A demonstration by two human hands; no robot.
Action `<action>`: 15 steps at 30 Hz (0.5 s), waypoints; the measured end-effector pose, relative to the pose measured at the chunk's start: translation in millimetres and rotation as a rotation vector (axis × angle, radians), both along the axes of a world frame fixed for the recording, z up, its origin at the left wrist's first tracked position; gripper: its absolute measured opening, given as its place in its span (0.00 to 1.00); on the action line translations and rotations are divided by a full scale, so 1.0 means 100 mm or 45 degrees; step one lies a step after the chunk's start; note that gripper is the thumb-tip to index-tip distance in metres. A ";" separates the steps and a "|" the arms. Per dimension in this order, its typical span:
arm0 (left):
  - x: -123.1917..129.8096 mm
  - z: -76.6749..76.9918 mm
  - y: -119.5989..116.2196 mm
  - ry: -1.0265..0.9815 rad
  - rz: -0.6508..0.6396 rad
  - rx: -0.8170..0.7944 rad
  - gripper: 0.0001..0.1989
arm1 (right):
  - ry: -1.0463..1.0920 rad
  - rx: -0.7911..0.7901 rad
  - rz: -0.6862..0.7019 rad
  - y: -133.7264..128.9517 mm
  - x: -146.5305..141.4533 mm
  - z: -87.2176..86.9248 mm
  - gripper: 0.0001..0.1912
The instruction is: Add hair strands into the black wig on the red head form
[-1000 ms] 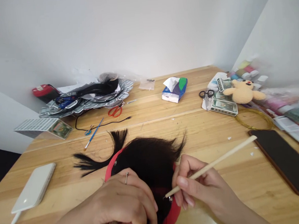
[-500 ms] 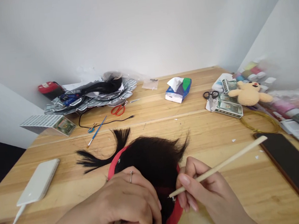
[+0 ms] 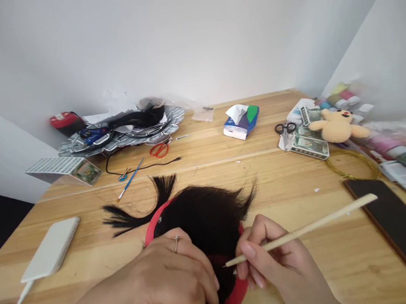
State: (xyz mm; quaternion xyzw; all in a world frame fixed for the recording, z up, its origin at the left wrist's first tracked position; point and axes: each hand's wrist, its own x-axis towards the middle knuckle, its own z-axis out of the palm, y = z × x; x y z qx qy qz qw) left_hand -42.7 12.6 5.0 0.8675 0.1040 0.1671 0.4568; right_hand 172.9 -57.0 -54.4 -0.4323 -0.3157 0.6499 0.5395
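Note:
A hairpiece with short black hair [image 3: 200,217] and a red band [image 3: 238,295] around its edge lies on the table in front of me. My left hand [image 3: 173,274], with a ring on one finger, is closed over its near left side. Its fingertips pinch at the dark hair near the bottom edge, where the grip is partly hidden. Between the thumb and fingers of my right hand [image 3: 266,254] is a wooden-handled needle [image 3: 306,230], held slanted like a pen. Its thin tip points left onto the black hair. A small metal clip shows by the right fingers.
Several items lie around: a white power bank [image 3: 50,249] with cable, a blue paintbrush [image 3: 130,180], red-handled scissors [image 3: 159,149], a tissue pack [image 3: 241,122], black-handled scissors [image 3: 285,128], a plush toy [image 3: 339,126], a wire coil [image 3: 354,174] and a phone [image 3: 392,222].
The needle's tip has shifted slightly left and its handle end reaches farther right. The right hand has moved a little left. My left hand stays in place on the hairpiece.

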 end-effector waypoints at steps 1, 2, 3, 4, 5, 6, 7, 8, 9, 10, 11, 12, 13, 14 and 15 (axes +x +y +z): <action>0.01 0.00 0.01 -0.004 -0.004 -0.008 0.20 | 0.011 0.021 0.009 0.01 0.01 -0.02 0.24; 0.01 0.00 0.02 -0.006 -0.004 -0.012 0.20 | 0.021 0.046 0.025 0.02 0.01 -0.05 0.23; 0.02 0.00 0.03 -0.005 -0.001 -0.014 0.20 | 0.031 0.071 0.038 0.03 0.01 -0.09 0.23; 0.02 0.00 0.03 -0.002 0.001 -0.013 0.20 | 0.042 0.095 0.051 0.04 0.02 -0.13 0.23; 0.01 0.01 0.04 0.005 0.001 -0.010 0.21 | 0.051 0.115 0.061 0.05 0.02 -0.17 0.24; 0.01 0.01 0.04 0.014 0.002 -0.005 0.21 | 0.053 0.130 0.064 0.06 0.01 -0.20 0.24; 0.01 0.01 0.03 0.020 0.000 0.003 0.21 | 0.049 0.134 0.059 0.06 0.01 -0.23 0.25; 0.00 0.01 0.02 0.023 -0.001 0.006 0.21 | 0.037 0.129 0.046 0.06 0.00 -0.25 0.26; 0.00 0.01 0.01 0.021 0.001 0.011 0.21 | 0.016 0.117 0.029 0.06 -0.01 -0.27 0.27; 0.00 0.01 0.00 0.024 0.011 0.017 0.21 | -0.002 0.107 0.016 0.06 -0.02 -0.27 0.27; 0.01 0.01 0.00 0.027 0.019 0.014 0.21 | -0.011 0.096 0.004 0.06 -0.03 -0.27 0.27; 0.01 0.00 -0.01 0.027 0.017 0.011 0.21 | -0.007 0.084 -0.001 0.06 -0.03 -0.27 0.27; 0.01 0.00 -0.01 0.029 0.017 0.011 0.22 | 0.005 0.072 -0.005 0.06 -0.04 -0.27 0.27; 0.01 -0.01 -0.01 0.032 0.015 0.016 0.21 | 0.024 0.058 -0.009 0.06 -0.04 -0.27 0.27; 0.01 -0.01 -0.01 0.034 0.007 0.020 0.21 | 0.047 0.044 -0.010 0.06 -0.04 -0.26 0.27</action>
